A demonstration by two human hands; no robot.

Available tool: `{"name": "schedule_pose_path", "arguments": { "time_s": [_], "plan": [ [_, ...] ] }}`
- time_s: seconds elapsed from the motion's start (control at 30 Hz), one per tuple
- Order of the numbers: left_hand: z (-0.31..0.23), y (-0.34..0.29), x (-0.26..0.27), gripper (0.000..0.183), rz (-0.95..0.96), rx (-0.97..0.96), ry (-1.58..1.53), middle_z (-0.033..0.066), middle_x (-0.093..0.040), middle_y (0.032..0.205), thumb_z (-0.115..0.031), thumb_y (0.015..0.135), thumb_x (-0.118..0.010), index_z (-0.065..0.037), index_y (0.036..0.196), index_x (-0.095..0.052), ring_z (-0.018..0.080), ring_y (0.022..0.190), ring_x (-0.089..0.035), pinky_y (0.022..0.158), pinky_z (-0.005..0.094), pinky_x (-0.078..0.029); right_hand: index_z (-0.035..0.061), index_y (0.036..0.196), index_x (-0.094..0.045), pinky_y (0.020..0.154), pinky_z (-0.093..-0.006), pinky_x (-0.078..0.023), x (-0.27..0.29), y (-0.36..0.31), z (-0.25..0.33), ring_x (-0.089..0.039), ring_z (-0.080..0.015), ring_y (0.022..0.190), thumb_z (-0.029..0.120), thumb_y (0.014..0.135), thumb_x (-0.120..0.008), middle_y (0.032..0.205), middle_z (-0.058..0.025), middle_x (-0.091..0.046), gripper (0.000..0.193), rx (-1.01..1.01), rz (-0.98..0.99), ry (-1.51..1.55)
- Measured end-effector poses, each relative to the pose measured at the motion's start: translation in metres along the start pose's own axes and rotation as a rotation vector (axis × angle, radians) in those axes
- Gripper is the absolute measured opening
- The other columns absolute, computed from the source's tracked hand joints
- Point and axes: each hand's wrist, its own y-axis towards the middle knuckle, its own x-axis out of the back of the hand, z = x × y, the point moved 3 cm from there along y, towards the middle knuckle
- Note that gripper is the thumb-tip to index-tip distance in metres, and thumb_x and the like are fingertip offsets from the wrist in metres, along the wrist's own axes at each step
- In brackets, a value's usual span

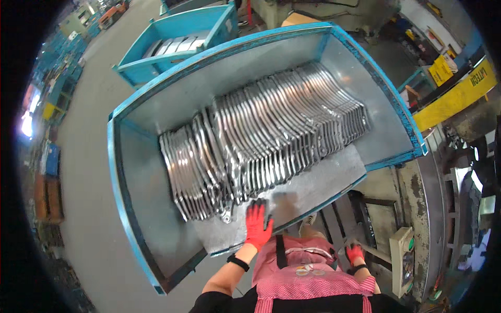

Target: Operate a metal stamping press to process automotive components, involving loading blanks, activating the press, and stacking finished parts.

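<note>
Left hand (257, 227), in a red glove darkening at the fingertips, is reaching forward over the front floor of a blue-rimmed metal bin (138, 190), palm down, fingers extended and thumb standing out to the right. The fingertips are pointing at the near ends of the curved metal parts (282, 122) (whether skimming them or just short, I cannot tell). Those shiny parts are standing packed side by side inside the bin, a narrower bunch leaning at left, a wider one filling the middle and right; one holed end (226, 215) is jutting from the front of the narrower bunch. Right hand (355, 254), also red-gloved, is hanging low outside the bin, near a beige control box (399, 255) with green buttons; its grip I cannot tell. The person is wearing a red-and-white checked apron (313, 284). Beyond the far rim, a second blue bin (138, 76) is holding flat, pale metal pieces (175, 47).
</note>
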Motion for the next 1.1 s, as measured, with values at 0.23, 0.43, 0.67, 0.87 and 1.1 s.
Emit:
{"name": "schedule_pose_path", "arguments": {
  "time_s": [0.23,0.43,0.67,0.87,1.1],
  "plan": [
    [-0.001,-0.05,-0.03,0.06,0.367,0.097,0.285,0.0188,-0.033,0.137,-0.042,0.082,-0.049,-0.01,0.131,-0.039,0.0381,0.129,-0.024,0.106,0.0497,-0.017,0.005,0.128,-0.042,0.094,-0.0401,-0.037,-0.089,-0.01,-0.126,-0.047,-0.0339,0.115,0.045,0.084,-0.05,0.124,-0.0187,-0.05,0.06,-0.083,0.265,0.359],
    [-0.025,-0.077,-0.06,0.06,0.711,0.198,0.431,0.0181,-0.039,0.132,-0.049,0.079,-0.047,-0.01,0.125,-0.045,0.0381,0.124,-0.032,0.102,0.0515,-0.023,0.005,0.126,-0.046,0.093,-0.0364,-0.038,-0.059,-0.021,-0.118,-0.05,-0.028,0.113,0.043,0.085,-0.051,0.121,-0.0143,-0.054,0.056,0.067,0.043,0.706],
    [-0.151,-0.111,-0.124,0.063,0.776,0.006,0.38,0.0174,-0.029,0.141,-0.052,0.083,-0.041,-0.012,0.132,-0.038,0.0388,0.13,-0.024,0.106,0.0494,-0.019,0.0032,0.128,-0.042,0.096,-0.0384,-0.035,-0.069,-0.077,-0.241,-0.04,-0.0332,0.122,0.051,0.084,-0.048,0.131,-0.0204,-0.043,0.065,0.061,0.024,0.902],
    [-0.272,-0.138,-0.199,0.06,0.839,-0.382,0.437,0.018,-0.037,0.134,-0.05,0.083,-0.042,-0.011,0.129,-0.041,0.0371,0.127,-0.029,0.105,0.0481,-0.022,-0.0042,0.112,-0.054,0.086,-0.0406,-0.042,-0.161,-0.135,-0.38,-0.054,-0.034,0.106,0.042,0.084,-0.051,0.113,-0.0247,-0.055,0.054,-0.276,-0.143,0.956],
    [-0.344,-0.135,-0.228,0.065,1.119,-0.723,0.453,0.0202,-0.036,0.135,-0.047,0.081,-0.049,-0.006,0.13,-0.04,0.0359,0.125,-0.033,0.104,0.0428,-0.027,0.0065,0.108,-0.058,0.083,-0.0416,-0.043,-0.334,-0.202,-0.355,-0.056,-0.0362,0.1,0.028,0.087,-0.046,0.099,-0.0195,-0.061,0.032,-0.621,-0.389,1.034]
  ]
}}
